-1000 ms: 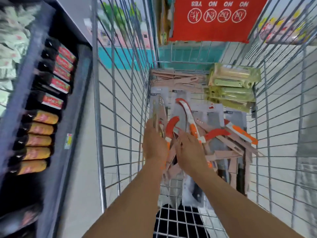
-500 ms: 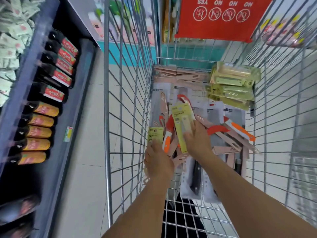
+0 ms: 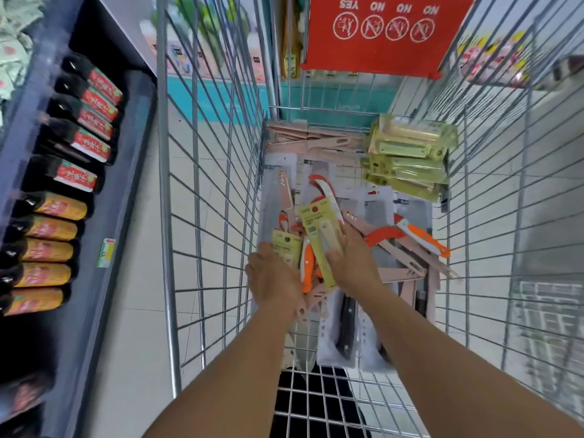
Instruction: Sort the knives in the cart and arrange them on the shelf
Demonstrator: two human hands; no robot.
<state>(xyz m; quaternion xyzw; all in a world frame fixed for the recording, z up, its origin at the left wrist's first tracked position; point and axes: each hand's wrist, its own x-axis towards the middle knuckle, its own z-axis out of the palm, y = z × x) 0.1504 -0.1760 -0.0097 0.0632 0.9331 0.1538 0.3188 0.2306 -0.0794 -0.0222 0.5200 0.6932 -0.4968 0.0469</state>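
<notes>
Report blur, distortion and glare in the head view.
Head view: wide-angle bending splays the cart wires outward; edges smear with motion blur, notably the bottles and lower right wires; yellow-green packets show soft sheen; both hands stay fairly sharp.

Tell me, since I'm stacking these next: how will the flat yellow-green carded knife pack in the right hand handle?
The flat yellow-green carded knife pack looks thin, so probably light and slightly bendy. Its flat shape shouldn't roll. The right hand holds it by one end, so it may sag.
</notes>
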